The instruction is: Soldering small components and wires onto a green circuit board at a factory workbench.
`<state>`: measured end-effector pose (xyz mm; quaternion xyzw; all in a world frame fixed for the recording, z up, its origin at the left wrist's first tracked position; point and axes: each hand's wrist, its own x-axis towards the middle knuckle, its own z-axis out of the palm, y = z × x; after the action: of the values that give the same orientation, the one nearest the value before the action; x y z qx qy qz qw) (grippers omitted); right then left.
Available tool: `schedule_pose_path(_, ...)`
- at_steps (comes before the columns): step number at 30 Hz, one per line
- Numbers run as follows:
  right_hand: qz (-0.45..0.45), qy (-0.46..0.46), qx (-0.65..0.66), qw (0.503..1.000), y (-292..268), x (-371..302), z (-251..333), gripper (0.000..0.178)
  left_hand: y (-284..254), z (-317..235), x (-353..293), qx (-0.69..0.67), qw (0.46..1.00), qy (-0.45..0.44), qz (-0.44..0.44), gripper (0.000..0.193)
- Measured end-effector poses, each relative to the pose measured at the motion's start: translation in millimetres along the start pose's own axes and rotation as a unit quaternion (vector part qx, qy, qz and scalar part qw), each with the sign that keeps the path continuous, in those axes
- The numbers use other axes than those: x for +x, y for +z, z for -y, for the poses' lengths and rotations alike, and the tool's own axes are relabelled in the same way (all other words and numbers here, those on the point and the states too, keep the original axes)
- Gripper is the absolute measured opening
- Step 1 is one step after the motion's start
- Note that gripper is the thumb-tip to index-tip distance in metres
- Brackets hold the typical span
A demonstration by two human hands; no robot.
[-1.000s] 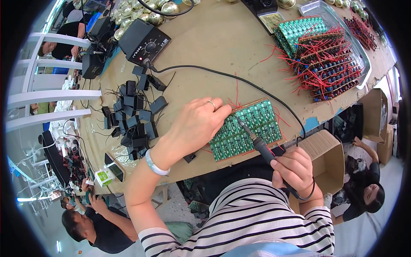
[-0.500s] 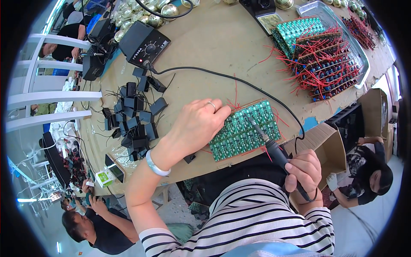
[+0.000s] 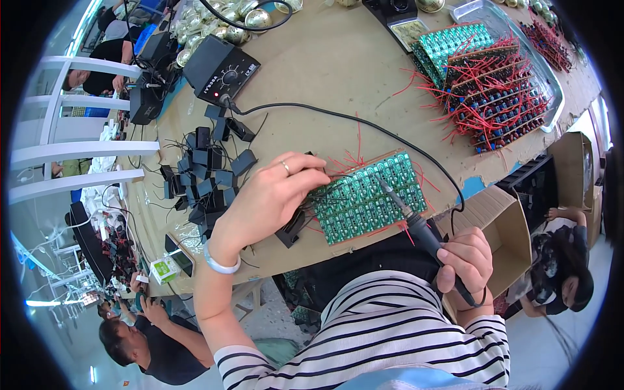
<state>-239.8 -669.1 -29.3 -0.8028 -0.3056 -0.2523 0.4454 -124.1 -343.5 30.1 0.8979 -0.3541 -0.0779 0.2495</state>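
My right hand (image 3: 467,261) is wrapped around the black handle of a soldering iron (image 3: 426,235). The iron's metal tip points up-left over a green circuit board panel (image 3: 370,201), which lies at the table's front edge with red wires sticking out around it. My left hand (image 3: 270,198) is over the panel's left end, thumb and fingers pinched on what looks like a thin black wire (image 3: 339,175). Several dark wires cross the board's left side. Below that hand sits a small black box (image 3: 291,231), partly hidden by it.
A heap of small black boxes with wires (image 3: 207,172) lies left, below the soldering station (image 3: 221,70), whose cable (image 3: 351,116) arcs across the table. Stacked boards with red wires (image 3: 494,97) rest by a metal tray (image 3: 554,97). A cardboard box (image 3: 504,234) stands right; other people sit nearby.
My left hand has moved left and slightly down from the board, its fingers now stretched into a pinch. Dark wires and a black box now show beside it. The iron has barely shifted.
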Motion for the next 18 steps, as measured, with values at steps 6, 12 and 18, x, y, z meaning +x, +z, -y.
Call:
schedule_pose_path(6,0.004,-0.007,0.006,1.000,1.9,3.4,0.0,0.012,-2.3,-5.8,-4.2,0.040,0.998,0.015,0.044,0.025)
schedule_pose_path(12,-0.003,-0.004,0.011,1.000,-1.8,0.2,5.0,0.012,1.6,-6.0,11.2,-0.038,0.997,0.060,-0.034,0.012)
schedule_pose_path(18,-0.005,0.024,0.034,0.999,-3.5,-5.5,6.9,0.012,16.5,-16.7,8.5,-0.196,0.978,-0.022,-0.072,0.010)
